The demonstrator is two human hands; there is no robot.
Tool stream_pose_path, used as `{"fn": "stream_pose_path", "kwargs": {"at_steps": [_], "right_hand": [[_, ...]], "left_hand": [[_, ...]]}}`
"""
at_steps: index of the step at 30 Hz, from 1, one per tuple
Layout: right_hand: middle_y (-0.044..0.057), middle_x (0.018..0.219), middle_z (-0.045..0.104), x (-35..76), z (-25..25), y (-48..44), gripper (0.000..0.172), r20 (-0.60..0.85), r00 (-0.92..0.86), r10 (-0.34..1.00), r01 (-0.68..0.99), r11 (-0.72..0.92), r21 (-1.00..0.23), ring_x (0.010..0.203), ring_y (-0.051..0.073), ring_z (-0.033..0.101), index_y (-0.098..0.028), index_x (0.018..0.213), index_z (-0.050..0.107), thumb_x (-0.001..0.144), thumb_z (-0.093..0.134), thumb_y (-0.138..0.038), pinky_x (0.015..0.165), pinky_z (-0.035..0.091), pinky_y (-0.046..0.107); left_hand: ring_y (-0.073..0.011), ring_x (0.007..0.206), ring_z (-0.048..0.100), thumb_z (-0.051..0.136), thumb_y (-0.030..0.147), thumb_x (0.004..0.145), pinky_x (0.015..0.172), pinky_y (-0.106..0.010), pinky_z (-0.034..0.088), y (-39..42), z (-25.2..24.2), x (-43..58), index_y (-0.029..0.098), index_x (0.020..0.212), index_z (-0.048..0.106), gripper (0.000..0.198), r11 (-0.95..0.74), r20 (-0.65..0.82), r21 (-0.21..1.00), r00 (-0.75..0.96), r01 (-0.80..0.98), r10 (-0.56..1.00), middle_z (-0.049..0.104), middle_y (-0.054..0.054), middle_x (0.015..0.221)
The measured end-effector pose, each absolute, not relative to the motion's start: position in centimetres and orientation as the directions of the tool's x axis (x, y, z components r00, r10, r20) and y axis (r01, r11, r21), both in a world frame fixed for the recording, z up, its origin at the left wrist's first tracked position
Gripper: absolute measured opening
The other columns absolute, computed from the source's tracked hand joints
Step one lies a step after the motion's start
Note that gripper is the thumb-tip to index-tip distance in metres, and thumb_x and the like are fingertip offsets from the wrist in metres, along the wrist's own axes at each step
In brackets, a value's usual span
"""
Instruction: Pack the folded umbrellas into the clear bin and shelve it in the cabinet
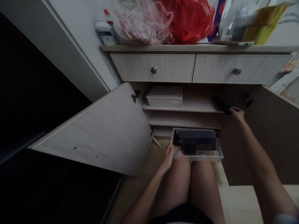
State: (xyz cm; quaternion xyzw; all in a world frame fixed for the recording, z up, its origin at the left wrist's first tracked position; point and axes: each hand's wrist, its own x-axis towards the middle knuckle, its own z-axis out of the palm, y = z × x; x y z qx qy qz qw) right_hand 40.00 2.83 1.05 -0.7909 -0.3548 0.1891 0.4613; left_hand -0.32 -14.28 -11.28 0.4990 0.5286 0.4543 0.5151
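My left hand (pixel 167 157) rests against the left wall of a white plastic bin (pixel 197 158), its fingers curled at the rim. The bin sits low in front of my knees, and a pixelated patch hides most of its contents, with some dark items showing. My right hand (pixel 237 113) is raised at the cabinet opening, closed around the end of an elongated black object (pixel 221 104). That object reaches toward the shelf, and its exact kind cannot be made out.
A pale woodgrain cabinet has both doors swung open: left door (pixel 100 130), right door (pixel 273 133). A lidded white box (pixel 164 101) stands on its shelf (pixel 182 108). Two drawers (pixel 154 68) lie above, with plastic bags (pixel 189 21) on top.
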Motion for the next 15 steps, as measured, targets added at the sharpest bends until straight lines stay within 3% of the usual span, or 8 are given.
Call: {"fn": "stream_pose_path", "kwargs": {"at_steps": [4, 7, 11, 15], "right_hand": [[0.002, 0.078, 0.064, 39.3, 0.2, -2.7, 0.033, -0.069, 0.572, 0.817, 0.155, -0.190, -0.970, 0.061, 0.012, 0.056, -0.017, 0.102, 0.065, 0.072, 0.070, -0.032, 0.054, 0.045, 0.021], [-0.002, 0.070, 0.060, 38.7, -0.1, -7.1, 0.046, -0.129, 0.376, 0.918, 0.012, -0.144, -0.989, 0.053, 0.011, 0.053, -0.021, 0.093, 0.063, 0.054, 0.081, -0.039, 0.047, 0.041, 0.020], [-0.001, 0.074, 0.063, 37.3, 0.4, -11.5, 0.047, -0.107, 0.152, 0.983, 0.113, -0.125, -0.986, 0.056, 0.011, 0.053, -0.021, 0.085, 0.064, 0.050, 0.084, -0.045, 0.049, 0.042, 0.021], [0.003, 0.079, 0.065, 35.9, 0.9, -13.8, 0.041, -0.100, -0.081, 0.992, 0.282, -0.073, -0.957, 0.065, 0.014, 0.056, -0.020, 0.081, 0.067, 0.057, 0.081, -0.050, 0.057, 0.046, 0.024]], "left_hand": [[-0.0329, 0.143, 0.039, 0.035, 0.084, 0.083, 0.096, -0.043, 0.054, -14.2, -11.3, -0.4, 0.026, 0.154, 0.035, 0.092, 0.058, -0.062, 0.996, 0.054, 0.068, 0.997, 0.028, -0.006, 0.164], [-0.0329, 0.141, 0.042, 0.034, 0.084, 0.083, 0.098, -0.044, 0.053, -14.2, -11.2, -0.4, 0.026, 0.154, 0.036, 0.091, 0.077, -0.082, 0.992, 0.050, 0.101, 0.995, 0.027, -0.006, 0.164], [-0.0311, 0.148, 0.031, 0.034, 0.082, 0.085, 0.107, -0.044, 0.047, -14.3, -10.9, -0.2, 0.026, 0.154, 0.035, 0.089, 0.066, -0.073, 0.993, 0.065, 0.102, 0.995, 0.024, -0.005, 0.164], [-0.0270, 0.153, 0.020, 0.035, 0.080, 0.086, 0.124, -0.044, 0.022, -14.5, -10.5, 0.0, 0.024, 0.152, 0.041, 0.086, 0.035, -0.041, 0.992, 0.048, 0.119, 0.998, 0.029, -0.005, 0.163]]}}
